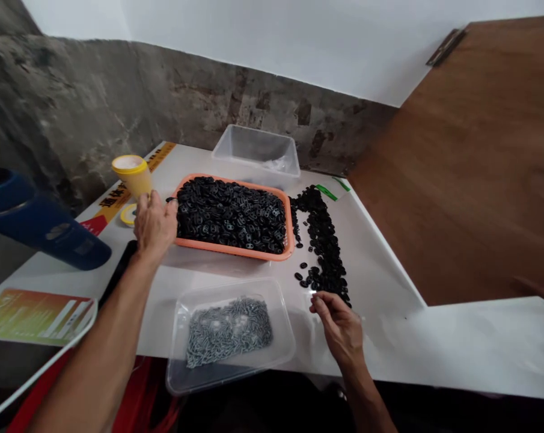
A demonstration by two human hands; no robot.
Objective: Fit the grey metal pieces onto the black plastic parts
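My left hand (155,224) is beside the left rim of an orange basket (278,255). Its fingers are closed, and a small black oval piece shows at the fingertips. Many two-holed black oval pieces (235,213) fill the basket. At the right, my right hand (339,322) has thumb and fingers pinched together; whatever is between them is too small to make out. Close to those fingertips, a long strip of loose black ovals (326,240) lies on the white table (375,264). Between my forearms, a clear plastic tub (283,337) holds many small silvery screws (229,331).
Behind the basket stands another clear tub (253,144). A yellow-rimmed cup (134,177), its yellow lid (128,215) and a leaning blue bottle (50,222) are at the left. A printed card (37,316) and white cable (41,376) lie nearer. A brown wooden panel (470,168) borders the right.
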